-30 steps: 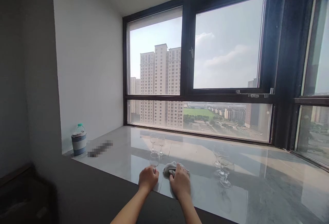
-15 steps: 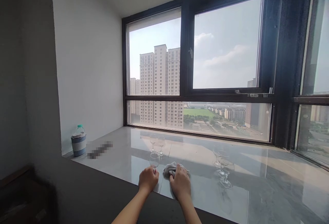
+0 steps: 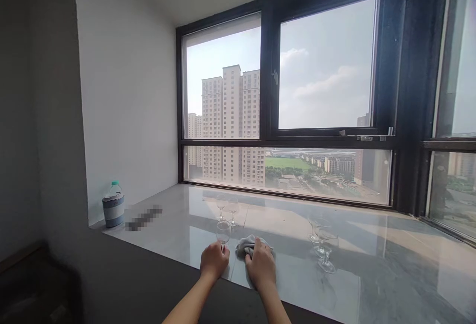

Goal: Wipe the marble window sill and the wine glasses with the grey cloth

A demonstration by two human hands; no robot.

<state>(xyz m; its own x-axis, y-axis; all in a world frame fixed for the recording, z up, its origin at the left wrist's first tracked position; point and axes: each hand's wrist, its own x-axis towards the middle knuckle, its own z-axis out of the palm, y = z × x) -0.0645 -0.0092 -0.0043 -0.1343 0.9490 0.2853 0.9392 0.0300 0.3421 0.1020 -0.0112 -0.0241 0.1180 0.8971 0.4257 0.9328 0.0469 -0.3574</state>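
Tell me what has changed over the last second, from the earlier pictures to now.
Nothing visibly changed. The left hand stays closed around the stem of the wine glass, and the right hand stays resting on the grey cloth on the marble sill. The other glasses and the bottle stand where they were.

On the bench (image 3: 372, 264), the left hand (image 3: 214, 260) sits at a wine glass (image 3: 223, 231), with the right hand (image 3: 261, 266) on a cloth (image 3: 245, 244) beside it. Two glasses (image 3: 226, 208) stand behind, more glasses (image 3: 323, 242) right, a bottle (image 3: 113, 204) far left.
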